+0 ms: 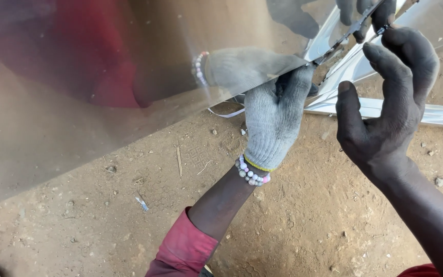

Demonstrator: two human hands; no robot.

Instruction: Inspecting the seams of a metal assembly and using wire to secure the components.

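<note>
Outdoor setting in even daylight. Bare reddish-brown dirt floor (293,225), dry and compacted, strewn with small grey pebbles (441,181), thin dry twigs (179,161) and scattered scrap slivers (142,203).

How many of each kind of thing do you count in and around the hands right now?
Gloved left hand: 1
Bare right hand: 1
Shiny metal sheet: 1
Metal shears: 1
Bead bracelet: 1
Cut metal strips on the ground: 1 clearly visible; others are hard to separate
Total: 6
</note>
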